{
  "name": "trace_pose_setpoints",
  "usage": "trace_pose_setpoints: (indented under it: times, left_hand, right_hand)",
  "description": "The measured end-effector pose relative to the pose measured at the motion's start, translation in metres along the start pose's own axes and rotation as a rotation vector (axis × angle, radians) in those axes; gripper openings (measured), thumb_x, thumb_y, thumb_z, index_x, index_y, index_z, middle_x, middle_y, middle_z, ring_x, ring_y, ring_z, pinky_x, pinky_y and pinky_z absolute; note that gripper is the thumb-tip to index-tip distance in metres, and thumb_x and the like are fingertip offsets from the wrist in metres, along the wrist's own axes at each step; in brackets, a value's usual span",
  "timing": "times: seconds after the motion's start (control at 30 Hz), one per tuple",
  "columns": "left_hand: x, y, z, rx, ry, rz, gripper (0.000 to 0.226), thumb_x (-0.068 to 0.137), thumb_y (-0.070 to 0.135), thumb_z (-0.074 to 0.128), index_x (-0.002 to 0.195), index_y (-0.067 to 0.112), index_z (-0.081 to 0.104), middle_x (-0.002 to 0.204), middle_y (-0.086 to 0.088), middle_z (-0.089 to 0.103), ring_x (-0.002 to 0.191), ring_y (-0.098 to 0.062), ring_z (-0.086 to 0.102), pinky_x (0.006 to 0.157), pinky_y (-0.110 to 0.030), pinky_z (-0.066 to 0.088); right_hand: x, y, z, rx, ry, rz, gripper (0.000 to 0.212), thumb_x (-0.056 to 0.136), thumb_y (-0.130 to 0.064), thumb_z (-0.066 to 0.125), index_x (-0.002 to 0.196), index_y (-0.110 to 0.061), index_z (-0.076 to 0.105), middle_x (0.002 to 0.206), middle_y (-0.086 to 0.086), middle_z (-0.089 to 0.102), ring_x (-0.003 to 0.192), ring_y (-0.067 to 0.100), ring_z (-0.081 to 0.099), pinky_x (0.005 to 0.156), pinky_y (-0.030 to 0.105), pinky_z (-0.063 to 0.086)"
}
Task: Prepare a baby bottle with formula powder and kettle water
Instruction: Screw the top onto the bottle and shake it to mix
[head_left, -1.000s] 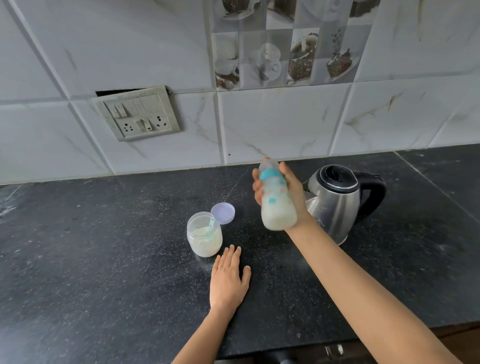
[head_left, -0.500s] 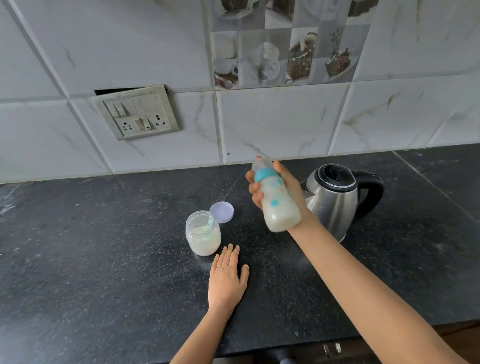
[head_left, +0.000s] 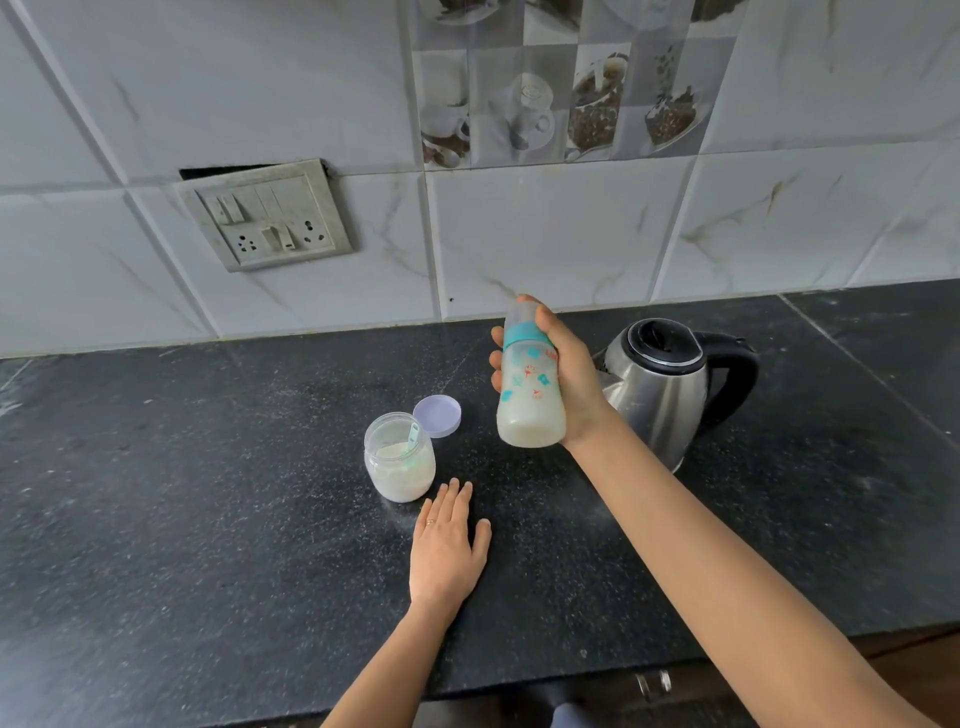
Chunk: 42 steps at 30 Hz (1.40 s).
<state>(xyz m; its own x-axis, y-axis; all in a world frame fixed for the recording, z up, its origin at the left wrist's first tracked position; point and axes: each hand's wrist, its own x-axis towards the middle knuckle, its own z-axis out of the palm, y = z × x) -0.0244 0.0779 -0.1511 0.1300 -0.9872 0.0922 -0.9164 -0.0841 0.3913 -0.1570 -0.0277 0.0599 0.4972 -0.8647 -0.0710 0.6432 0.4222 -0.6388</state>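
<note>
Gripping the capped baby bottle (head_left: 530, 395) mid-body above the countertop (head_left: 208, 519), left of the kettle (head_left: 660, 384), right hand (head_left: 566, 379) wraps it closed; light, smooth plastic, likely slippery; left hand (head_left: 447, 551) flat, empty near the formula jar (head_left: 399, 457).

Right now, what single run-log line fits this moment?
right hand: holds capped baby bottle of milky liquid above counter | left hand: flat on counter | formula jar: open, lid behind | kettle: closed
</note>
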Motion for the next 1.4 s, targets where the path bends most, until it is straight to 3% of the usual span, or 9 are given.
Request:
trace_pose_setpoints:
  times: [0.13,0.27,0.5,0.7,0.87,1.0,1.17,1.3,1.4]
  left_hand:
    - [0.000,0.001,0.001,-0.003,0.002,-0.002,0.058,0.099,0.046,0.031,0.151,0.021,0.024,0.159,0.002,0.021,0.147,-0.010,0.011,0.121,-0.030,0.005]
    - [0.000,0.000,0.001,-0.006,0.005,-0.004,0.058,0.099,0.045,0.031,0.151,0.021,0.025,0.159,0.002,0.022,0.147,-0.011,0.012,0.121,-0.030,0.005]
    - [0.000,0.001,0.002,-0.012,0.014,-0.006,0.057,0.099,0.045,0.032,0.151,0.021,0.025,0.159,0.002,0.022,0.147,-0.011,0.012,0.121,-0.028,0.002]
    - [-0.001,0.001,0.002,-0.011,0.013,-0.005,0.057,0.099,0.045,0.031,0.151,0.021,0.025,0.159,0.002,0.021,0.147,-0.010,0.011,0.120,-0.028,0.001]
    - [-0.001,0.002,0.002,-0.015,0.017,-0.007,0.057,0.099,0.043,0.033,0.151,0.021,0.025,0.159,0.002,0.022,0.147,-0.010,0.011,0.121,-0.027,0.002]
    - [-0.002,0.002,0.002,-0.014,0.022,-0.007,0.057,0.099,0.043,0.033,0.151,0.020,0.026,0.158,0.002,0.022,0.147,-0.010,0.012,0.121,-0.028,0.002]
    - [-0.001,0.001,0.001,-0.004,0.019,-0.004,0.057,0.099,0.044,0.032,0.151,0.021,0.024,0.159,0.002,0.021,0.147,-0.010,0.010,0.121,-0.028,0.002]
    - [-0.002,0.002,0.001,-0.003,0.014,-0.004,0.057,0.100,0.044,0.031,0.152,0.021,0.024,0.159,0.002,0.020,0.147,-0.010,0.010,0.121,-0.028,0.001]
    - [-0.001,0.001,0.001,-0.005,0.018,-0.003,0.057,0.100,0.044,0.031,0.152,0.021,0.023,0.159,0.002,0.020,0.147,-0.009,0.009,0.120,-0.027,0.000]
  right_hand:
    - [-0.001,-0.002,-0.003,0.096,0.015,0.032,0.022,0.091,-0.036,0.049,0.101,-0.024,0.064,0.093,0.009,0.057,0.066,0.020,0.060,0.056,0.028,0.054]
    - [-0.007,-0.007,-0.003,0.114,0.050,0.030,0.037,0.092,-0.035,0.041,0.087,-0.018,0.073,0.090,0.008,0.058,0.068,0.020,0.061,0.061,0.028,0.053]
    - [-0.004,-0.011,-0.008,0.090,0.059,0.023,0.041,0.086,-0.034,0.056,0.116,-0.007,0.048,0.093,0.011,0.058,0.078,0.021,0.063,0.068,0.033,0.056]
    - [-0.001,-0.009,-0.005,0.280,0.020,0.029,0.035,0.086,-0.037,0.057,0.110,-0.011,0.054,0.099,0.011,0.061,0.082,0.023,0.067,0.068,0.037,0.059]
    - [0.001,-0.010,-0.012,0.298,-0.267,0.151,0.047,0.085,-0.031,0.063,0.127,-0.012,0.051,0.115,0.014,0.060,0.083,0.029,0.065,0.065,0.040,0.058]
    - [0.009,-0.012,-0.020,0.518,-0.034,0.127,0.046,0.086,-0.034,0.057,0.118,-0.002,0.048,0.095,0.017,0.062,0.067,0.028,0.066,0.051,0.035,0.056]
    - [0.001,-0.006,-0.015,0.183,-0.226,0.079,0.044,0.082,-0.030,0.065,0.121,-0.010,0.058,0.106,0.014,0.061,0.074,0.024,0.062,0.058,0.034,0.056]
    - [0.007,-0.010,-0.017,0.447,-0.028,0.077,0.043,0.087,-0.036,0.059,0.111,0.000,0.052,0.094,0.015,0.061,0.067,0.025,0.066,0.052,0.032,0.056]
    - [0.002,-0.008,-0.016,0.294,-0.200,0.169,0.043,0.083,-0.029,0.066,0.113,0.002,0.058,0.102,0.017,0.062,0.073,0.026,0.064,0.057,0.034,0.057]
